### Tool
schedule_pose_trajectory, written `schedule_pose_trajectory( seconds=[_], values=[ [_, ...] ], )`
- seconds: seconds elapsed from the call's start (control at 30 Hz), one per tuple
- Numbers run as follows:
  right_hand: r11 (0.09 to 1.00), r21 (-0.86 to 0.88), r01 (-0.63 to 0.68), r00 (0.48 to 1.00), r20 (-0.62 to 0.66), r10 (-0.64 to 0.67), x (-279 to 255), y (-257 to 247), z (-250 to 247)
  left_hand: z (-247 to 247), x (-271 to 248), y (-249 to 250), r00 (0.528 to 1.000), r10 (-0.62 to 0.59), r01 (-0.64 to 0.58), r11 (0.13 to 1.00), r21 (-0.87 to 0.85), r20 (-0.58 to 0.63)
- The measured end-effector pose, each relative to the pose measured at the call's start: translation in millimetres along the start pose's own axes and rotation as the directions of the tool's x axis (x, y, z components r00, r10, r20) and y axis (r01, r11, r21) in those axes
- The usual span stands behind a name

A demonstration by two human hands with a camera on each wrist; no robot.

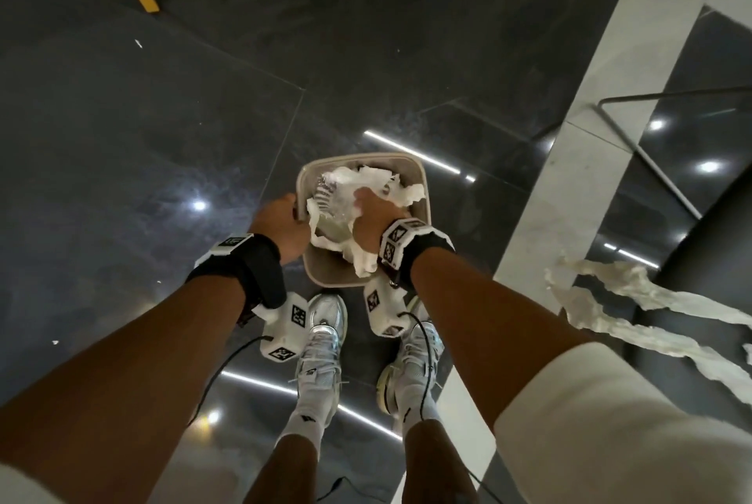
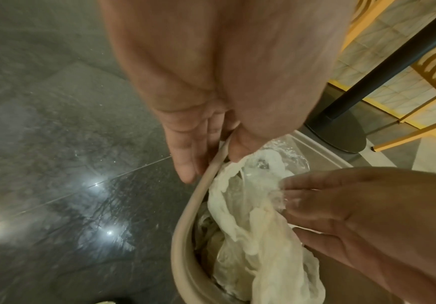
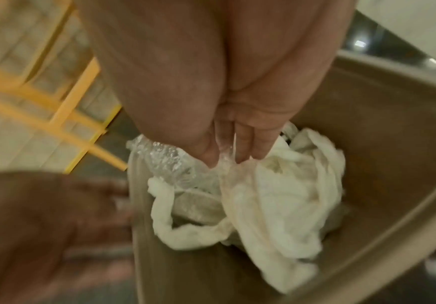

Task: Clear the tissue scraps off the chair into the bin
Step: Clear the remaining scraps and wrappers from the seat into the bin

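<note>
While the left hand (image 1: 280, 224) steadies the bin (image 1: 415, 173) at its left rim, thumb inside and fingers straight down the outer wall pinching the rim, the right hand (image 1: 372, 214) sits centre frame in the head view, pushing a wad of tissue scraps (image 1: 407, 194) down into the bin. Right fingers (image 3: 247, 144) look extended, tips pressing into tissue and some clear crinkly plastic (image 3: 159, 158); whether they pinch anything is unclear from the blurred wrist view. Bin is heaped, tissue hangs over the near rim at lower centre.

To do this well, I'd judge: keep the rim hold firm so the bin doesn't tip, press straight down with flat fingers, tuck the overhanging tail inside before letting go, then lift the hand clean so nothing sticks and drags back out.

More long tissue strips (image 1: 610, 300) lie on the dark chair (image 1: 700, 243) at right edge, so task is only partly done.
</note>
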State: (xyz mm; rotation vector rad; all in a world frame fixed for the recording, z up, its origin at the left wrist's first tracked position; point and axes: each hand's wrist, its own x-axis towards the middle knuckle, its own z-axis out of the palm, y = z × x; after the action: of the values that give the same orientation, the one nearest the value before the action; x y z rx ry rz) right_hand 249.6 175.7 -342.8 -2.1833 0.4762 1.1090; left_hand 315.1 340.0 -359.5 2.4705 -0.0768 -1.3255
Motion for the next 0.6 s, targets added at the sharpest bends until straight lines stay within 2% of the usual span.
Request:
schedule_pose_trajectory(
  seconds=[0.07, 0.17, 0.3, 0.37, 0.43, 0.5, 0.6],
  values=[
    [0.983, -0.179, 0.032, 0.999, 0.014, -0.030, -23.6, -5.3, -2.8, -8.8, -13.8, 11.6, 1.000, 0.011, -0.011, 1.000, 0.014, -0.018],
    [0.927, -0.372, 0.050, 0.994, -0.076, -0.084, -50.7, -12.3, -4.6, -24.9, -35.4, 30.1, 0.999, 0.004, -0.002, 0.999, 0.034, -0.047],
    [0.956, -0.286, 0.064, 0.967, -0.218, -0.130, -90.2, -25.6, -20.2, -48.3, -65.6, 57.9, 0.998, 0.007, -0.004, 0.999, 0.035, -0.063],
    [0.986, -0.160, 0.042, 0.986, -0.155, -0.067, -96.9, -33.5, -18.4, -52.5, -74.4, 66.4, 0.998, 0.033, -0.031, 0.999, 0.041, -0.058],
    [0.995, -0.093, -0.022, 0.999, -0.035, 0.019, -88.4, -33.8, -15.2, -54.1, -77.9, 77.3, 0.997, 0.072, -0.072, 0.997, 0.015, -0.042],
    [0.993, -0.110, -0.051, 0.998, 0.043, 0.056, -75.4, -29.6, -12.4, -47.6, -74.1, 82.9, 0.994, 0.108, -0.108, 0.994, 0.003, -0.009],
    [0.983, -0.171, -0.068, 0.995, 0.062, 0.080, -56.0, -9.2, -2.8, -25.4, -62.8, 79.4, 0.993, 0.118, -0.118, 0.993, 0.017, 0.020]
  ],
)
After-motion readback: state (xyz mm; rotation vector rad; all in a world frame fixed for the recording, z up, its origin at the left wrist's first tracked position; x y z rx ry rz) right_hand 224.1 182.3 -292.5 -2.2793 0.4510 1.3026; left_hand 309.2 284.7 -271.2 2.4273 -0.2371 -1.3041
